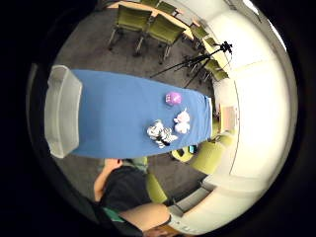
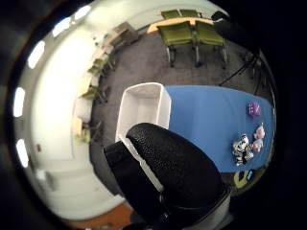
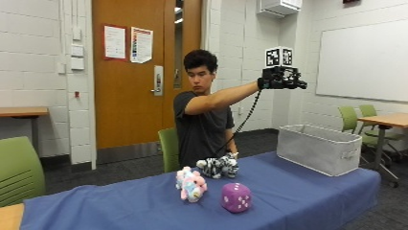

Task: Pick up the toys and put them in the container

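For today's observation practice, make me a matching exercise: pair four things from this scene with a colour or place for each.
Things:
1. dice
2. striped toy
3. container
4. right hand

Descriptions:
A. raised in the air above the table
B. purple with white dots
C. grey, at the table's end
D. black and white, in front of the person

Pairs: 1-B, 2-D, 3-C, 4-A

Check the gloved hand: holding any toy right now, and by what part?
Nothing held. The gloved right hand is raised high above the table; zebra, pink plush and purple die all lie on the cloth.
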